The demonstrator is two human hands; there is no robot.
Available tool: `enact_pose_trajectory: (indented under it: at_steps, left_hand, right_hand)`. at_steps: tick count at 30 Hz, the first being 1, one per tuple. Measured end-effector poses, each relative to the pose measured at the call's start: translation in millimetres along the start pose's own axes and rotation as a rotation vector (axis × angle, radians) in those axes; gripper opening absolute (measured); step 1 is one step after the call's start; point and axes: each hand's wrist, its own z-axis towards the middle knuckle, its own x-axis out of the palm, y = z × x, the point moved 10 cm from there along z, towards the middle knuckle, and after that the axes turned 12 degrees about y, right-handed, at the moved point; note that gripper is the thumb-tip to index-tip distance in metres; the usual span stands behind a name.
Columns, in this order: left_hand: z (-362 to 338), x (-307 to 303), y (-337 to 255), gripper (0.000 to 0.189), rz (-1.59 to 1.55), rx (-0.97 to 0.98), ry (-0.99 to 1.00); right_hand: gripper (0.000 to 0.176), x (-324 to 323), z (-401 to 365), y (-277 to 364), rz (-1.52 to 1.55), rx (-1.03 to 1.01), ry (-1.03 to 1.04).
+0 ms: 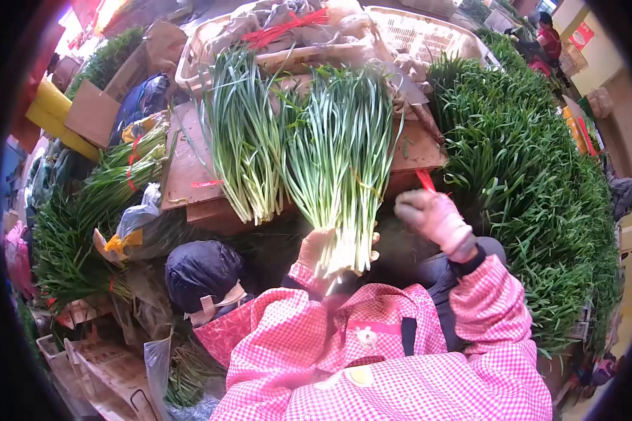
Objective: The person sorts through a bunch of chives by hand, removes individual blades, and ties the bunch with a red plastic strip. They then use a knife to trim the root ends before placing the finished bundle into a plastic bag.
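Note:
A large bunch of garlic chives [344, 175] lies with its green leaves on the board and its pale stem ends toward me. My left hand [316, 249] is closed around those stem ends from below, fingertips showing on their right side. My right hand [434, 219], in a pink half-glove, is raised right of the bunch with its fingers curled and slightly blurred. A red tie strip [425, 179] sticks up from my right hand near the board's edge. Beside the held bunch, a second bunch of garlic chives [242, 140] rests loose on the board.
The brown board [187, 151] stands in front of a cream plastic crate [428, 35] with red ties [284, 28] on top. Dense green chives [527, 182] fill the right side. Tied bunches [130, 165] are piled at left. A person [549, 38] is at the far right.

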Motion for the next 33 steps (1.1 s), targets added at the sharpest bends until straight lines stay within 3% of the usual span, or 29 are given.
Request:
enact_pose_trajectory:
  at_steps: [1,2,4,6,7,10,12,14,16,18,20,23,26,28,30,33]
  left_hand:
    - [0,-4,0,0.073,0.029,-0.019,-0.011]
    - [0,-7,0,0.076,0.060,-0.038,-0.021]
    - [0,-9,1,0.077,0.050,-0.048,-0.039]
    - [-2,-10,0,0.078,0.063,-0.033,-0.072]
    - [-2,-9,-1,0.079,0.069,-0.031,-0.074]
    - [3,6,-2,0.070,0.001,-0.016,-0.009]
    - [4,6,-3,0.072,-0.011,-0.019,-0.005]
    - [4,6,-2,0.073,-0.021,-0.018,0.011]
    - [3,4,0,0.074,-0.014,-0.021,-0.026]
    - [2,4,0,0.073,0.015,-0.014,-0.052]
    - [4,8,1,0.072,0.030,-0.028,-0.007]
    - [2,3,1,0.073,0.009,-0.029,-0.022]
    - [0,-2,2,0.071,-0.028,-0.016,-0.040]
    - [-2,-4,6,0.070,-0.077,-0.089,-0.001]
    - [-4,-8,8,0.069,-0.077,-0.129,0.008]
    - [-6,-14,9,0.068,-0.089,-0.122,-0.022]
  right_hand:
    - [0.031,-11,7,18,-0.264,0.020,-0.126]
    - [0.033,-10,20,17,-0.259,0.114,-0.156]
    - [0.033,11,47,6,-0.402,0.225,-0.067]
    - [0.032,26,59,2,-0.220,0.200,-0.019]
    - [0.025,21,57,13,-0.170,0.102,-0.096]
    - [0.016,-1,3,36,0.907,0.138,0.032]
    - [0.009,-32,-31,42,0.911,0.075,-0.014]
    - [0.014,-33,-43,24,1.035,-0.024,0.047]
    - [0.016,-35,-33,5,0.806,0.139,-0.121]
    - [0.020,-23,-9,8,0.547,-0.021,-0.131]
    - [0.019,-10,11,21,0.520,-0.073,-0.143]
    - [0.028,-1,51,14,0.393,-0.013,-0.169]
    - [0.034,3,88,1,0.039,-0.005,-0.276]
    - [0.039,14,100,17,-0.154,0.122,-0.075]
    - [0.033,17,105,31,-0.324,0.145,-0.037]
    - [0.026,18,120,22,-0.300,0.145,-0.100]
